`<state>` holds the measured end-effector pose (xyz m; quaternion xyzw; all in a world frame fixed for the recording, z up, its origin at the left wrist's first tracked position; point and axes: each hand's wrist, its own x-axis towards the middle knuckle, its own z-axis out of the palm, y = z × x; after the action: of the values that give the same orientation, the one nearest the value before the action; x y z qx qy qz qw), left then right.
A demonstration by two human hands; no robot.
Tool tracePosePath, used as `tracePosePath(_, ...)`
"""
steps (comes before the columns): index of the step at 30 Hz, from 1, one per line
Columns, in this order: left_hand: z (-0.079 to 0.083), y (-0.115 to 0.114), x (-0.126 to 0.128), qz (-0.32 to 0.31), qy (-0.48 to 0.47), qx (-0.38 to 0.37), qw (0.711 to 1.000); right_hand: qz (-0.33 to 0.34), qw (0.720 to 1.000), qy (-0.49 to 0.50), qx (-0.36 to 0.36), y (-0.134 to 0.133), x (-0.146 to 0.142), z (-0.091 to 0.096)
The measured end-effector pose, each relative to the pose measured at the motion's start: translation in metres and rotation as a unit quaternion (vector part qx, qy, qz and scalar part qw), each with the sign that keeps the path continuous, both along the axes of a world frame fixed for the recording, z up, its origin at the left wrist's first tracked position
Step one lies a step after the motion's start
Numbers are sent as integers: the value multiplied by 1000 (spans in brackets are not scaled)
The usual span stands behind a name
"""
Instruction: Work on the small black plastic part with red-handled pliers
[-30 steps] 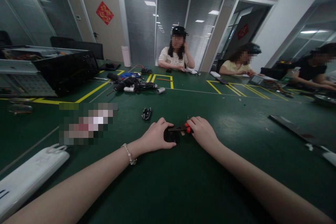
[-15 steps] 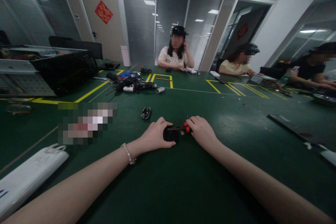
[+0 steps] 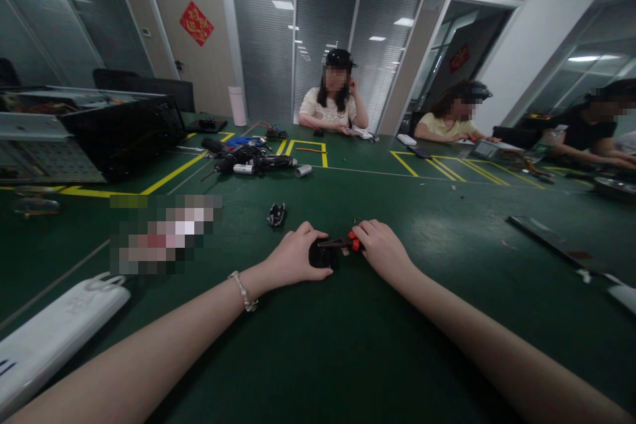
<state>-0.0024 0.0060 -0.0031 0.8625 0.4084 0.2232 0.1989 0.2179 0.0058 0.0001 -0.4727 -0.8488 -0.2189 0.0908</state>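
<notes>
On the green table, my left hand is closed around the side of a small dark part, thumb in front and fingers behind. What kind of part it is I cannot make out. My right hand is wrapped round the red handles of a pair of pliers. The dark jaws point left and lie over the top of the dark part; whether they pinch it is too small to tell. A small pale piece shows just under the pliers. Beyond my left hand lies a small black and silver part.
A white case lies at the left near my forearm. Farther off are tangled dark cables and tools, a silver cylinder and an opened computer case. A dark flat panel lies at right. Several people sit across the table.
Almost nothing differs. Both hands keep their places, with the pliers still over the dark part.
</notes>
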Motion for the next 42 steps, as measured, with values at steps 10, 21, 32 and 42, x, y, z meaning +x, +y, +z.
tracePosePath(10, 0, -1, 1, 0, 0, 13, 1000, -1, 1000, -2, 0, 1, 0, -1)
tracePosePath(21, -1, -1, 0, 1, 1, 4, 1000, 6, 1000, 7, 7, 1, 0, -1)
tracePosePath(32, 0, -1, 1, 4, -1, -4, 1000, 10, 1000, 14, 15, 0, 3, -1)
tracePosePath(42, 1, -2, 1, -1, 1, 4, 1000, -9, 1000, -10, 22, -2, 2, 0)
